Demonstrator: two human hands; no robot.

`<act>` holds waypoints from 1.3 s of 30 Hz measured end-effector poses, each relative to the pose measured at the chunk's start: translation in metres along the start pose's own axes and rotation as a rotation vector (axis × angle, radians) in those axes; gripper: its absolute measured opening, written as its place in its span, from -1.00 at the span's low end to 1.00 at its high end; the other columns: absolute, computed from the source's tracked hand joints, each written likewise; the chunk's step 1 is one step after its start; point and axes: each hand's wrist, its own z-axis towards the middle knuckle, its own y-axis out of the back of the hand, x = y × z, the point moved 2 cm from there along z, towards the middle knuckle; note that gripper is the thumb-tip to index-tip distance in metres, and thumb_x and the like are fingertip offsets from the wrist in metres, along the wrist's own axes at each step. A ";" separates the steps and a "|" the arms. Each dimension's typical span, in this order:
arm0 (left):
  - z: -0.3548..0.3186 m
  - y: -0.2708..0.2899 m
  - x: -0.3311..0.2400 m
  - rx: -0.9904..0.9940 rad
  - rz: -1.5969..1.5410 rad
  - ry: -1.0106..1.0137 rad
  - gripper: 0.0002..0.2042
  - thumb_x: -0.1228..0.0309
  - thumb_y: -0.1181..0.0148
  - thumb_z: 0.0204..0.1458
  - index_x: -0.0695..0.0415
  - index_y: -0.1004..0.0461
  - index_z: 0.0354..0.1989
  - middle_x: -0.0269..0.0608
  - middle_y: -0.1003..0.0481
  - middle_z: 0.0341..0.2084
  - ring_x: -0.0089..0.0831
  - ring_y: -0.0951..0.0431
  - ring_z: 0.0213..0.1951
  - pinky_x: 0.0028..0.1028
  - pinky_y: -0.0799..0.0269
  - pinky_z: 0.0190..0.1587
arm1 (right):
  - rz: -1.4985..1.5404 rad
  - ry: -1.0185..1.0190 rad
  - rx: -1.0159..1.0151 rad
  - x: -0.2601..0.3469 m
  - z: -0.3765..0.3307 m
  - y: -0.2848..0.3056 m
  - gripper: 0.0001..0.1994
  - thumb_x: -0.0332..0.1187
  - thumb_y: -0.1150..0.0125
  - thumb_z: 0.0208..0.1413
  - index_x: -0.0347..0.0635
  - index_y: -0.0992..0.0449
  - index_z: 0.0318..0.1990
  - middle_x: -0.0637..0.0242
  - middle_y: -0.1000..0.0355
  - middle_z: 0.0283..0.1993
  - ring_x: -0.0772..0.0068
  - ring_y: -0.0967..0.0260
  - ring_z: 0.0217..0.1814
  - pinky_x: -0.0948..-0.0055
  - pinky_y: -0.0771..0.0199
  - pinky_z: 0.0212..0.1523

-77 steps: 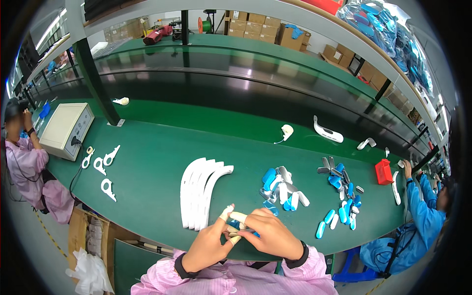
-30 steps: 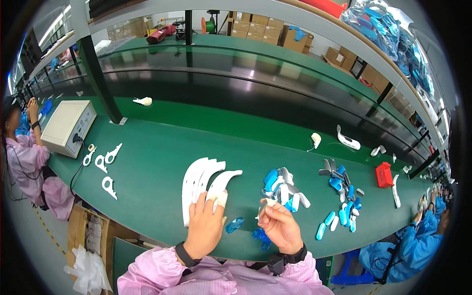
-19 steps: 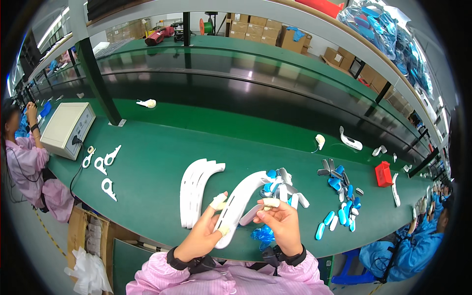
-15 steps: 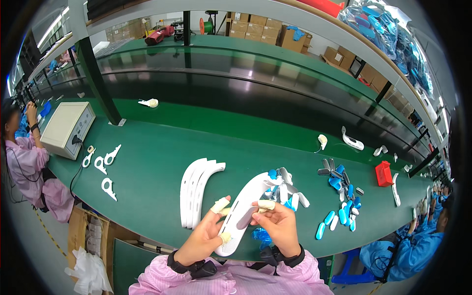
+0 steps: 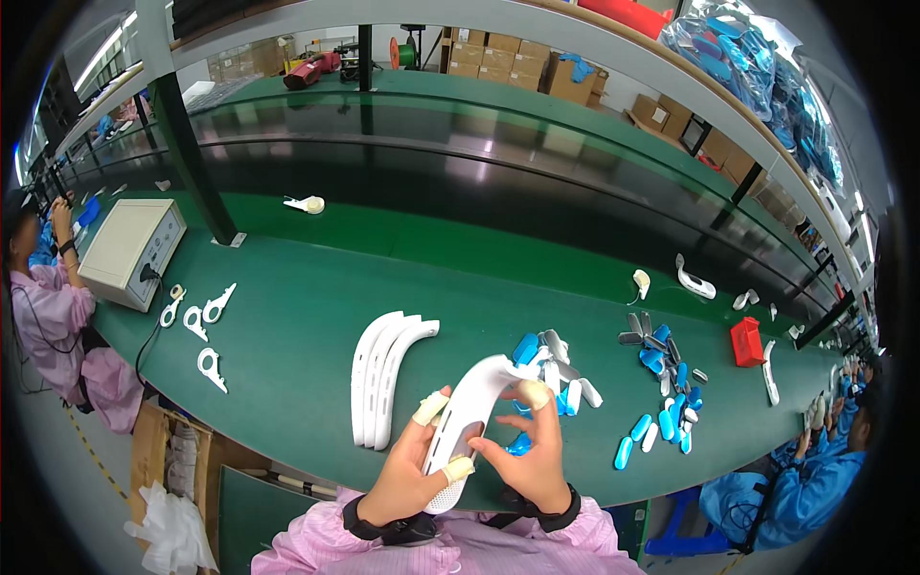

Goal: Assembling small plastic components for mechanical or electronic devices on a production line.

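Note:
A white curved plastic housing (image 5: 470, 395), with slots along its side and small holes at its near end, is tilted between my two hands. My left hand (image 5: 407, 474) wraps round its lower left edge, thumb near the perforated end. My right hand (image 5: 534, 452) grips its right side, the thumb at a greyish oval area (image 5: 469, 439) on the housing and a finger near the curved top. Pale finger covers sit on several fingers. Left of the housing, several matching white housings (image 5: 376, 383) lie side by side. Behind my right hand is a heap of blue, white and grey oval pieces (image 5: 565, 369).
More oval pieces (image 5: 668, 417) are scattered to the right, near a red bin (image 5: 747, 342). White ring-ended parts (image 5: 211, 364) and a beige box (image 5: 134, 251) with a cable are at left. Beyond runs a green belt (image 5: 431, 251) carrying white parts. Co-workers sit at both sides.
The housing has come slightly nearer and turned in my hands. My right thumb has shifted left along the oval area, with a finger now higher. White parts on the belt have moved right.

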 end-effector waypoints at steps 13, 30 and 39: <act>-0.003 -0.005 0.011 0.064 0.023 -0.101 -0.21 0.59 -0.08 0.06 0.16 0.30 0.40 -0.07 -0.07 0.24 -0.34 -0.15 0.24 -0.39 -0.06 0.24 | 0.522 -0.503 0.395 -0.029 -0.004 0.008 -0.59 -0.57 -0.28 0.00 -0.33 -0.36 0.04 0.30 -0.45 -0.14 0.58 -0.42 -0.18 0.56 -0.45 -0.16; 0.000 0.084 0.001 -0.338 0.970 -0.108 -0.42 0.53 -0.03 0.05 0.39 0.00 0.25 0.18 -0.09 0.17 0.09 -0.14 0.20 -0.23 -0.04 0.25 | 0.271 -0.402 0.098 -0.107 0.112 0.038 -0.60 -0.54 0.00 0.16 -0.39 -0.23 0.17 0.06 -0.24 0.24 0.11 -0.25 0.26 0.46 -0.52 -0.13; 0.000 0.069 0.004 -0.260 1.024 -0.107 -0.40 0.55 -0.02 0.05 0.36 0.03 0.27 0.17 -0.08 0.17 0.05 -0.16 0.20 -0.29 -0.11 0.22 | -0.967 0.231 0.575 -0.099 0.077 0.042 -0.69 -0.45 -0.38 -0.24 -0.12 -0.58 -0.22 0.08 -0.33 0.14 -0.15 -0.07 0.32 0.10 -0.20 0.17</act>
